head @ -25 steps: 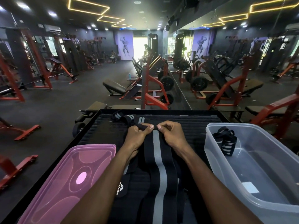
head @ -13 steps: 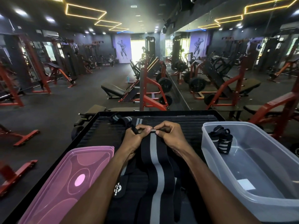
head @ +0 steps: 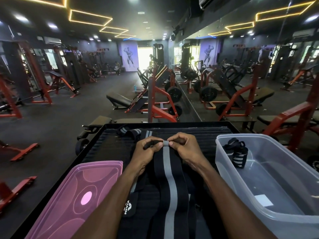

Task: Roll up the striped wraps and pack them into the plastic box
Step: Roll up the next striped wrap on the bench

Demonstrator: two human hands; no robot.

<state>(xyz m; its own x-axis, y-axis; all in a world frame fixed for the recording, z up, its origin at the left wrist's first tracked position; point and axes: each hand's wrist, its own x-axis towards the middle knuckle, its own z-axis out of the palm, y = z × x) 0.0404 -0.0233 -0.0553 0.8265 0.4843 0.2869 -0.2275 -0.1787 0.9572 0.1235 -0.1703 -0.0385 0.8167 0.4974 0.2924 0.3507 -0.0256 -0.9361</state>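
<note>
On the black tray [head: 96, 149], both hands' fingers [head: 159, 145] pinch the striped wrap's [head: 168, 178] rolled end.

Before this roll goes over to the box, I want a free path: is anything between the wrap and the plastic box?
Nothing visible blocks it. Both hands, left hand and right hand, pinch the far end of the striped wrap. The plastic box stands open to the right, one rolled wrap in its far corner; the pink lid lies left.

The gym is dim, lit by yellow ceiling light strips [head: 89, 18] and small spotlights; a blown-out bright doorway [head: 144, 56] glares at the far end. Wide-angle bending curves the edges (machines lean inward). The foreground stays sharp.
</note>
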